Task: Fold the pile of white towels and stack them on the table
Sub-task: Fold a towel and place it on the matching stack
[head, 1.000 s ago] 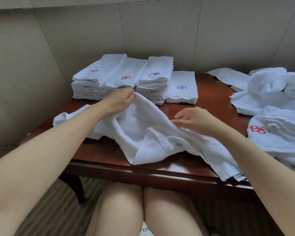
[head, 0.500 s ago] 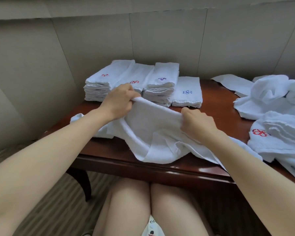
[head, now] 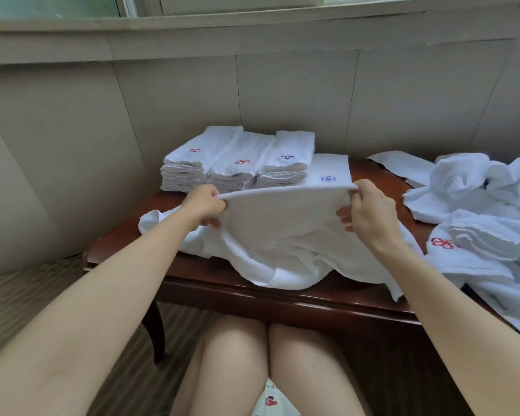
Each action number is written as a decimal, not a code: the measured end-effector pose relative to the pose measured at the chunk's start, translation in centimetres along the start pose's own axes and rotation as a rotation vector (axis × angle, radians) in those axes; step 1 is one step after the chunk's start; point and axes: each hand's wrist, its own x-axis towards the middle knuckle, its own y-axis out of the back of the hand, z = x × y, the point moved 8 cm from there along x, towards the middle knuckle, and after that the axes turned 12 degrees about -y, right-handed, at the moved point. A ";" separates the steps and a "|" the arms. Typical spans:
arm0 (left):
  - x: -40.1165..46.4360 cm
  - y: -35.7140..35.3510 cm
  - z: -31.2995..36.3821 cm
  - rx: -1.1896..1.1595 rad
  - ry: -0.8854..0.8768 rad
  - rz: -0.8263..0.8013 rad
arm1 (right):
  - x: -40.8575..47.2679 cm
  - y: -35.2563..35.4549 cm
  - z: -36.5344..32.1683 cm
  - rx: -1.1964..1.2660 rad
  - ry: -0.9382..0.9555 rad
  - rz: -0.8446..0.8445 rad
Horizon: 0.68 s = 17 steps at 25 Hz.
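Note:
A white towel (head: 282, 232) is stretched between my hands above the dark wooden table (head: 282, 298). My left hand (head: 203, 205) pinches its upper left corner and my right hand (head: 370, 210) pinches the upper right corner. The top edge is taut and lifted; the rest sags in folds onto the table, one end trailing left. Behind it stand stacks of folded white towels (head: 240, 160) with red and blue emblems. A heap of unfolded white towels (head: 481, 211) lies on the right part of the table.
The table stands against a beige panelled wall (head: 282, 100) under a window sill. A flat white cloth (head: 403, 163) lies at the back right. My bare knees (head: 264, 364) are under the table's front edge. Striped carpet (head: 27, 289) covers the floor at left.
My hands moved apart and lifted, pulling the towel's top edge taut. My right hand went from resting open on the cloth to gripping a corner. The camera tilted up.

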 end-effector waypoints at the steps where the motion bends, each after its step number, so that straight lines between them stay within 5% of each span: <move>1: -0.2 -0.1 -0.4 -0.254 0.087 0.067 | -0.3 0.3 -0.1 -0.005 0.043 0.055; 5: -0.7 0.0 0.7 -1.048 0.100 0.418 | -1.4 1.0 0.1 -0.011 0.116 0.173; 7: -0.5 0.4 1.2 -1.241 0.063 0.556 | -1.7 1.0 0.2 -0.007 0.109 0.194; 9: 0.0 1.5 1.4 -1.020 -0.074 0.595 | -1.8 1.3 0.2 0.011 0.110 0.244; 13: 0.2 2.1 3.1 0.145 -0.495 0.449 | -2.1 2.1 0.0 0.024 0.171 0.336; 17: 1.1 3.8 1.6 0.494 -0.376 0.422 | -2.6 1.8 -1.1 0.026 0.263 0.396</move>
